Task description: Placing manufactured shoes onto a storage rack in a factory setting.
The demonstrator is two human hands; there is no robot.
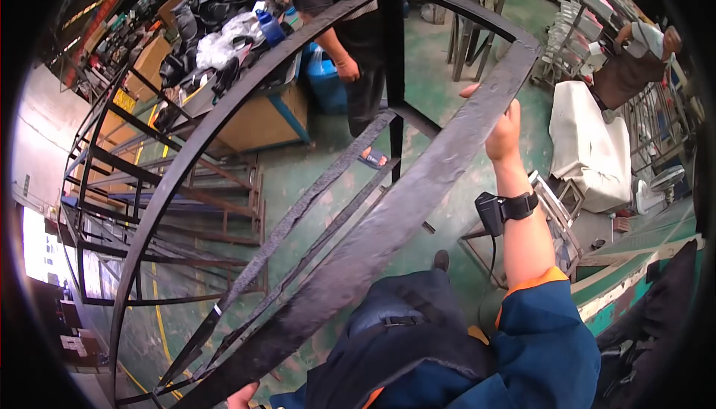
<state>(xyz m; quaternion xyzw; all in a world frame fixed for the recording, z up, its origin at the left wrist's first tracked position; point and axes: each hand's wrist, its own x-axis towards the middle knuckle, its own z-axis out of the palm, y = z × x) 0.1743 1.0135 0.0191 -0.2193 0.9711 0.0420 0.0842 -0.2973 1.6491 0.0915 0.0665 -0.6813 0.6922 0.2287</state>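
Observation:
A large black metal frame (388, 219) stretches diagonally across the view, its wide flat bar nearest me and its thinner bars beyond. My right hand (505, 129) is closed round the wide bar near its far right corner, the thumb showing past the far edge. At the lower edge my left hand (242, 395) grips the near end of the same bar; only a small part of it shows and the rest is hidden. A black device on a strap (507, 211) sits on my right wrist.
A person in dark clothes (347, 69) stands just beyond the frame. More black metal racks (171, 230) stand at left, near a cluttered workbench (261, 122). A blue bin (326, 84), a cloth-covered stack (589, 144), a fan (666, 179) and another person (634, 73) are also around.

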